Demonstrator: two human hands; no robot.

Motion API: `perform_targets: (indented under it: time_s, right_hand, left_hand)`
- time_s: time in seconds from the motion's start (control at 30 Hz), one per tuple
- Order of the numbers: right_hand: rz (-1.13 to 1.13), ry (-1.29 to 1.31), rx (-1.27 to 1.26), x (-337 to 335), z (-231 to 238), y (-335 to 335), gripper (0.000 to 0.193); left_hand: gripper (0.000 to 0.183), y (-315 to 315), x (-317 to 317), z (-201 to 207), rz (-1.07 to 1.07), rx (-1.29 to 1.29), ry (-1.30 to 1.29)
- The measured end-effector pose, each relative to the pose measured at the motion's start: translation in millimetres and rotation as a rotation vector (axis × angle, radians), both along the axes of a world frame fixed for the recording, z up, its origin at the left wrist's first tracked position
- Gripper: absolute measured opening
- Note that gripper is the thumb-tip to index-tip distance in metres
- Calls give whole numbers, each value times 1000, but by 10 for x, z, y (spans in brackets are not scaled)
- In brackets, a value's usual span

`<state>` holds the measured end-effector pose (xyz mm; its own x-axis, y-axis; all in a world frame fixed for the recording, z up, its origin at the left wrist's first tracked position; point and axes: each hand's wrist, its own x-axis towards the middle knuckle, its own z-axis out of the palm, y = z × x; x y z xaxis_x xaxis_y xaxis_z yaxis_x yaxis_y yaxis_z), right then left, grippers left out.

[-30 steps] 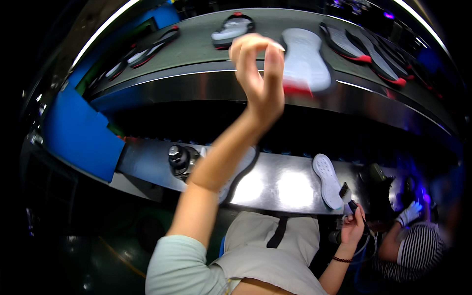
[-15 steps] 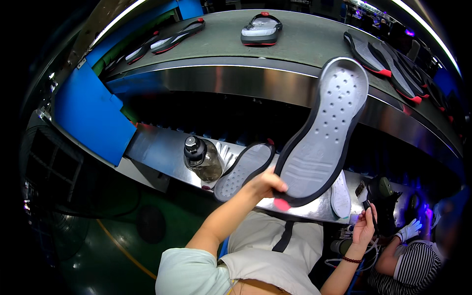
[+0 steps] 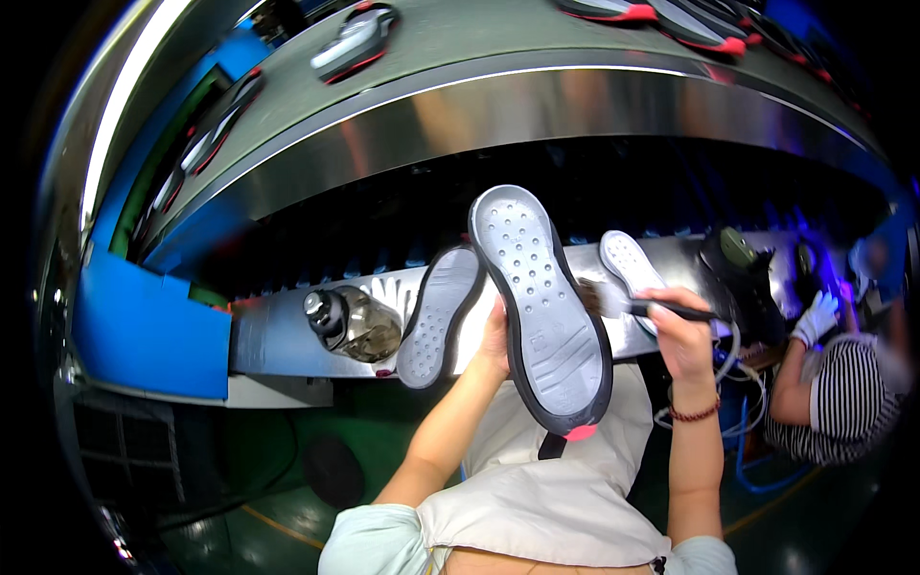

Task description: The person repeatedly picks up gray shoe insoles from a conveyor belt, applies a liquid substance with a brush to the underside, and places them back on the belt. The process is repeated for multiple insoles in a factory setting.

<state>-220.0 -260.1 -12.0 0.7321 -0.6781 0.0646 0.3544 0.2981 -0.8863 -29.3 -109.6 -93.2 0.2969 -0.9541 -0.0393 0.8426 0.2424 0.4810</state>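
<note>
My left hand [image 3: 495, 335] grips a shoe sole [image 3: 548, 326] by its left edge, holding it up above my lap. The sole has a grey, dimpled inner face, a black rim and a red tip at the near end. My fingers behind it are hidden. In my right hand [image 3: 682, 335] is a brush [image 3: 661, 309] with a black handle; its brown bristles are at the sole's right edge, and I cannot tell whether they touch. A second grey and black sole [image 3: 439, 316] lies on the metal shelf left of the held one.
On the metal shelf [image 3: 273, 335] stand a dark clear bottle [image 3: 355, 326], a white glove [image 3: 388, 290] and a white sole-shaped piece [image 3: 628, 261]. Beyond, a green conveyor belt [image 3: 460, 48] carries several soles. A co-worker's gloved hand [image 3: 817, 316] is at the right.
The held sole has come lower and left and has turned, its red tip now pointing nearer me. My right hand has raised the brush to the sole's right side. The view has shifted.
</note>
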Motion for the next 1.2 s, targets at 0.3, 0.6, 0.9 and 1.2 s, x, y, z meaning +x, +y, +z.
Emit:
perform_targets:
  time_s: [0.3, 0.6, 0.9, 1.2]
  right_hand:
    - [17, 37, -41, 639, 71, -191, 15]
    - [-229, 137, -806, 722, 168, 9, 12]
    - [232, 329, -949, 72, 218, 351, 14]
    - [14, 105, -631, 425, 632, -45, 14]
  left_hand:
    - [103, -303, -304, 397, 19, -26, -186]
    - [91, -425, -455, 402, 106, 374, 97]
    - [102, -286, 132, 408, 126, 170, -38]
    - [92, -377, -422, 765, -9, 122, 45]
